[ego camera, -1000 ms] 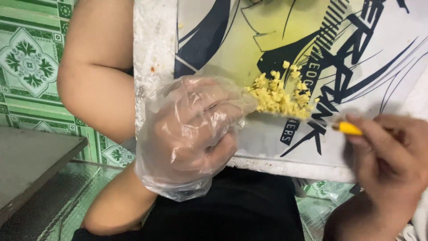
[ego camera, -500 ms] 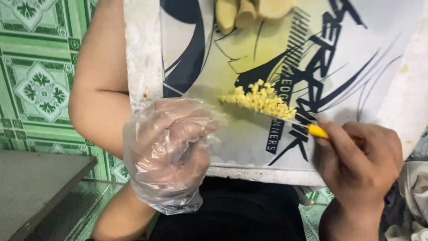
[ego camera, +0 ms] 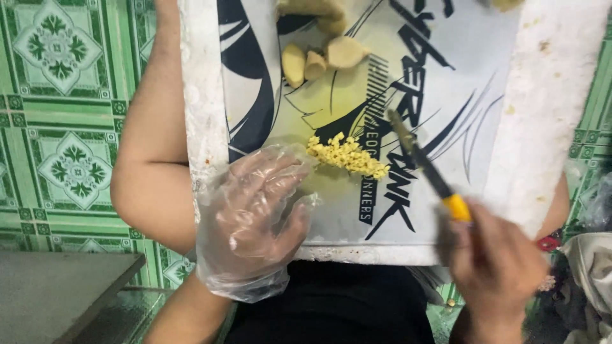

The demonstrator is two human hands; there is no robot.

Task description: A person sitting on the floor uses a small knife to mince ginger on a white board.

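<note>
- The left hand (ego camera: 255,216), covered by a loose clear plastic glove, lay flat near the board's near-left corner, fingers spread and slightly curled, gripping nothing.
- Its gloved fingertips (ego camera: 290,167) reached toward the left end of the chopped pile, touching it or just short of it; the crumpled glove hid which.
- The right hand (ego camera: 494,267) sat off the board's near edge toward the right corner, fist wrapped tight round the yellow handle of a knife (ego camera: 428,172).
- The knife's dark blade, blurred, slanted up and left from the handle over the board, its tip lying just right of the pile and apart from it.
- The chopped pile (ego camera: 347,156) was pale yellow, minced into small, uneven crumbs, heaped in a short band that ran from upper left to lower right, around the middle of the board, nearer its left side.
- A yellowish stain marked the board's surface around and above the pile.
- Three peeled chunks (ego camera: 319,60), pale cream-yellow and smooth, lay touching one another near the far edge, well apart from the pile; another bigger piece (ego camera: 312,9) was cut off by the frame above them.
- The board (ego camera: 542,127) was white with rough, foam-like borders, and a printed sheet with dark graphic lines covered its middle.
- It rested across the person's lap, above green patterned floor tiles (ego camera: 64,127).
</note>
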